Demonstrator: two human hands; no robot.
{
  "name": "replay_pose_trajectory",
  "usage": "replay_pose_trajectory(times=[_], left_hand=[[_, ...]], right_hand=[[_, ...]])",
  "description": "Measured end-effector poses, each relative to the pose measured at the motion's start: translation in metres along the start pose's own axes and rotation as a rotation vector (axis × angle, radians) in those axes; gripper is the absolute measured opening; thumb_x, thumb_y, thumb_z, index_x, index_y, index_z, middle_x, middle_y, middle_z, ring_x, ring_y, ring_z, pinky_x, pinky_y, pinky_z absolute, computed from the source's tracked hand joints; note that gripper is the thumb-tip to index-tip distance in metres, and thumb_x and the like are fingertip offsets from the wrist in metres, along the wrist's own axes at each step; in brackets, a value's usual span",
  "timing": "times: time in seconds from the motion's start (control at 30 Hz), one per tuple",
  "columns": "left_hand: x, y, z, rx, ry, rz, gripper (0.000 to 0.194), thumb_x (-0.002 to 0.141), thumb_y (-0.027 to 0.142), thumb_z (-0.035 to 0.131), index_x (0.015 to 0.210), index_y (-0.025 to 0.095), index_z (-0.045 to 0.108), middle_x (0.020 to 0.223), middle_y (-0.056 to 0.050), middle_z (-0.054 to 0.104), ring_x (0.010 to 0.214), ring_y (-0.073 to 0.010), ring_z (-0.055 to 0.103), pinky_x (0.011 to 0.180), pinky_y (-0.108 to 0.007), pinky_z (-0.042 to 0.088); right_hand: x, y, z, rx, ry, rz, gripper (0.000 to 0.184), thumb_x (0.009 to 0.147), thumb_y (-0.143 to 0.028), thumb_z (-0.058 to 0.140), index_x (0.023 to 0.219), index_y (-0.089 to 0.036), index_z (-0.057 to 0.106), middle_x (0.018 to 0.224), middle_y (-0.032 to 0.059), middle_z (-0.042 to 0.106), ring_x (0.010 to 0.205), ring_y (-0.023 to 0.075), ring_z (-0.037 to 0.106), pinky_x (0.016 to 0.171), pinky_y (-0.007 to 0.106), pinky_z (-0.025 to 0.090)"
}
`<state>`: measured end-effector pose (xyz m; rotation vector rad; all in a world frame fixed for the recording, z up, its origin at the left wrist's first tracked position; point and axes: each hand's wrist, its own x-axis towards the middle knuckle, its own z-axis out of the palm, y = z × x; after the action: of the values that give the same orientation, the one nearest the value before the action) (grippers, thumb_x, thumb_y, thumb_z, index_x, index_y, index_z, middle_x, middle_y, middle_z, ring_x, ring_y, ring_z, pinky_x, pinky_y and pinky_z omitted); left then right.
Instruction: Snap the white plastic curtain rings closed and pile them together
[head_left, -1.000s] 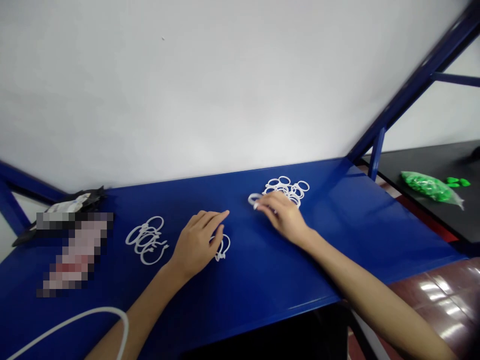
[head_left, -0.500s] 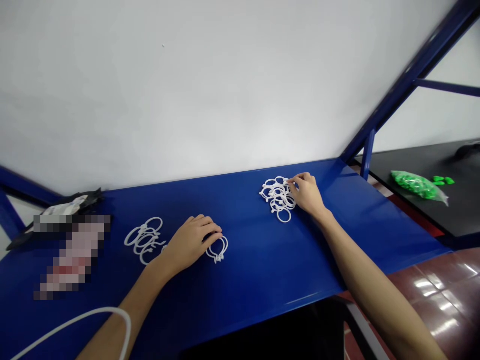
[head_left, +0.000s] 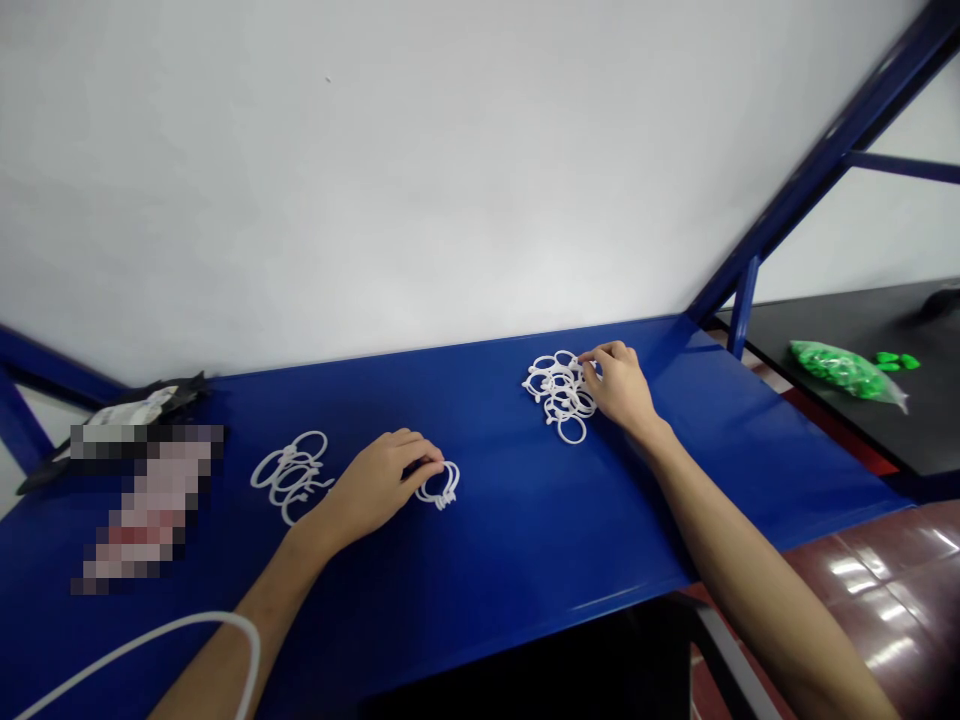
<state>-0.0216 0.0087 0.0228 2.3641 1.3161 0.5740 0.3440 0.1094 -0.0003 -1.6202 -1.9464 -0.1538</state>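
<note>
Between the thumb and fingers of my left hand (head_left: 386, 480), a few white plastic rings (head_left: 453, 488) with small clasps are pinched just over the blue tabletop (head_left: 480, 570). Left of that hand lies a loose tangle of similar rings (head_left: 289, 470), partly hidden by my wrist. My right hand (head_left: 621, 388) is at the right edge of a larger ring pile (head_left: 559, 395). Its thumb and forefinger are closed on a ring there, mostly covered by the hand.
A black plastic package (head_left: 176, 398) and a blurred-out item (head_left: 161, 500) lie at the left. On the black table (head_left: 810, 310) to the right are a bag of green pieces (head_left: 844, 370) and some loose ones. A white cable (head_left: 150, 637) curves across the lower left.
The rings in my left hand have turned slightly and fanned apart. My right hand stays at the pile with little movement. The view has shifted a little.
</note>
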Motion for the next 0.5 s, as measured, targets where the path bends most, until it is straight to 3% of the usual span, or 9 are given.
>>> replay_pose_trajectory(times=[0.27,0.4,0.5], left_hand=[[0.000,0.005,-0.004,-0.049,0.079,-0.074,0.022,0.095,0.037,0.059,0.106,0.026,0.074,0.084,0.000,0.074,0.075,-0.0164,0.068,0.073,-0.031,0.055],[0.001,0.011,-0.004,-0.133,0.105,-0.105,0.018,0.094,0.035,0.060,0.101,0.026,0.073,0.083,0.001,0.074,0.067,-0.0142,0.067,0.064,-0.027,0.053],[0.002,0.018,-0.001,-0.170,0.140,-0.141,0.017,0.094,0.035,0.059,0.094,0.024,0.073,0.080,0.002,0.074,0.065,-0.0130,0.065,0.061,-0.025,0.051]], right_hand=[[0.000,-0.013,-0.011,0.004,0.080,-0.036,0.029,0.096,-0.026,0.047,0.102,-0.017,0.075,0.098,0.0143,0.066,0.093,0.0301,0.055,0.085,0.046,0.050],[-0.013,-0.051,-0.021,0.168,0.102,-0.184,0.027,0.100,-0.027,0.048,0.108,-0.020,0.072,0.102,0.0132,0.067,0.095,0.0286,0.058,0.088,0.048,0.051],[-0.035,-0.090,-0.026,0.376,-0.027,-0.373,0.025,0.101,-0.025,0.049,0.119,-0.021,0.067,0.106,0.0115,0.066,0.101,0.0258,0.061,0.090,0.046,0.054]])
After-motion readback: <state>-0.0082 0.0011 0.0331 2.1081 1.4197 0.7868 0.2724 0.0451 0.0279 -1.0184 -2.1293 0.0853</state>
